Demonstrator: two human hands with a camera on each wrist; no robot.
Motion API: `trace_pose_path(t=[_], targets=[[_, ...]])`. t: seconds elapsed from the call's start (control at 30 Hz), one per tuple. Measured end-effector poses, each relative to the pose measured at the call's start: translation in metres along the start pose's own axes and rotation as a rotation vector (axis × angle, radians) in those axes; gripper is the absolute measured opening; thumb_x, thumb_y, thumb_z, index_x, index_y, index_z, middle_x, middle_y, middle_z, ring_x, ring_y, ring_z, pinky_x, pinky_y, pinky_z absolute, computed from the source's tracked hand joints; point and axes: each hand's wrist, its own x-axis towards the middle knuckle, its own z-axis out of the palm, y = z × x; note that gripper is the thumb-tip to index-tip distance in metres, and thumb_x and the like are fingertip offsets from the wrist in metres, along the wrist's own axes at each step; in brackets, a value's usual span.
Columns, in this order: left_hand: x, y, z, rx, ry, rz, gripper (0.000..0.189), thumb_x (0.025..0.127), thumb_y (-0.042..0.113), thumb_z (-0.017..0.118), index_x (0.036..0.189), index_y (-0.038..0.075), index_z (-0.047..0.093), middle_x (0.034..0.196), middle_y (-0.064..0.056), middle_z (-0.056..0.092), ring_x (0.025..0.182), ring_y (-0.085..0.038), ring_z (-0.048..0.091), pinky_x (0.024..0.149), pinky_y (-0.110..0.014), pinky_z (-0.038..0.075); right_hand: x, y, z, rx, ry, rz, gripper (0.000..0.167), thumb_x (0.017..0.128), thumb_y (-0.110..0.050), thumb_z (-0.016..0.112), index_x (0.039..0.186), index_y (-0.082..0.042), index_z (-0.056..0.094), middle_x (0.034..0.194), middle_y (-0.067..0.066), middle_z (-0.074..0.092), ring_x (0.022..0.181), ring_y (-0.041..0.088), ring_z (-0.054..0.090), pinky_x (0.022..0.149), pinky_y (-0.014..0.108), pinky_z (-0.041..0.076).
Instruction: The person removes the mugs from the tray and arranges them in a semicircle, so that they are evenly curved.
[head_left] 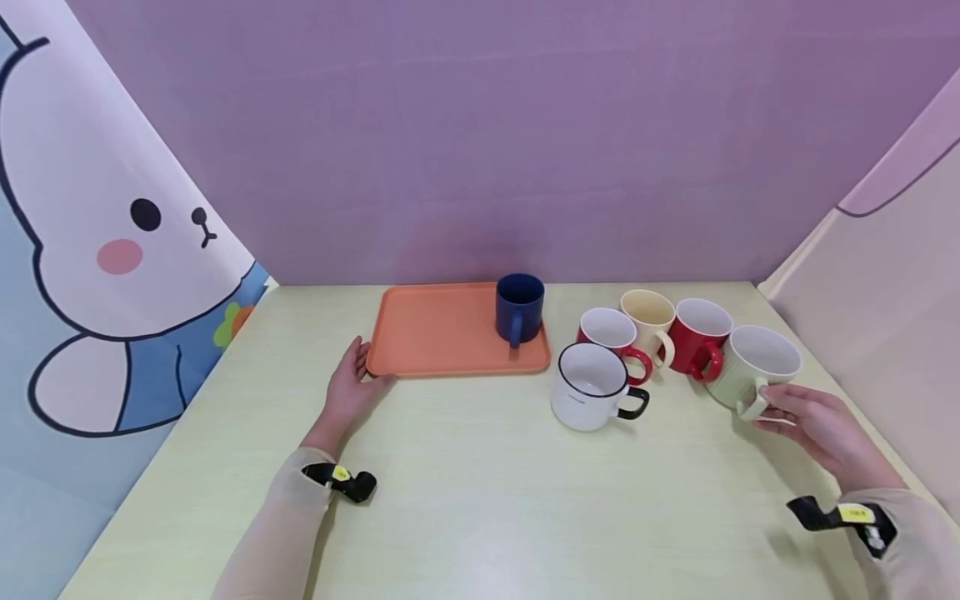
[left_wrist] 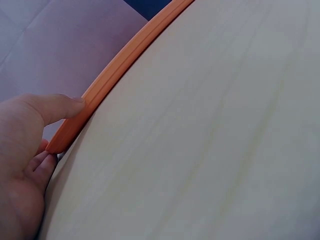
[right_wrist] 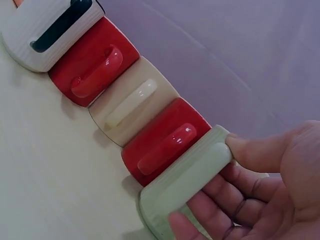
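My left hand (head_left: 351, 392) holds the near left corner of an orange tray (head_left: 427, 333), thumb along the front rim and fingers round the side, as the left wrist view also shows. On the tray's right end stands a dark blue mug (head_left: 519, 308), its handle facing me. With my right hand (head_left: 821, 421) I grip the handle of a pale green mug (head_left: 750, 367) at the right end of a group of mugs. In the right wrist view the thumb lies at the top of this handle (right_wrist: 202, 170), with fingers curled behind it.
Left of the green mug stand a red mug (head_left: 686, 337), a cream mug (head_left: 645, 310), another red mug (head_left: 606, 327) and a white mug (head_left: 588, 396) with black rim and handle. They stand close together. A purple backdrop (head_left: 480, 150) rises behind the table (head_left: 480, 500).
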Motion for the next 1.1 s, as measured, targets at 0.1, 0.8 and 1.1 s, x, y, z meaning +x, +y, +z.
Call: trace_pose_path(t=[0.1,0.8,1.1], targets=[[-0.001,0.0,0.001,-0.004,0.0,-0.004,0.097,0.089,0.009,0.073,0.159,0.003,0.006,0.16,-0.02,0.025,0.146,-0.034,0.028,0.119,-0.042,0.028,-0.001,-0.003,-0.001,-0.143,0.036,0.008,0.038,0.102,0.004,0.046,0.091,-0.017,0.076,0.086,-0.004,0.071,0.077,0.01,0.067,0.068,0.021,0.059],[-0.002,0.004,0.002,-0.015,-0.004,-0.026,0.098,0.089,0.01,0.072,0.16,0.006,0.005,0.161,-0.018,0.024,0.146,-0.032,0.028,0.119,-0.041,0.028,0.019,-0.047,0.049,-0.378,0.165,-0.096,0.015,0.095,-0.003,0.064,0.088,-0.014,0.071,0.078,-0.003,0.069,0.066,0.01,0.064,0.058,0.019,0.056],[0.0,0.002,0.001,-0.02,-0.006,-0.018,0.097,0.089,0.009,0.072,0.16,0.005,0.005,0.16,-0.019,0.024,0.146,-0.032,0.027,0.12,-0.041,0.028,0.047,-0.056,0.084,-0.573,0.138,-0.068,0.003,0.097,-0.012,0.064,0.096,-0.01,0.067,0.08,-0.008,0.068,0.07,0.011,0.065,0.064,0.021,0.058]])
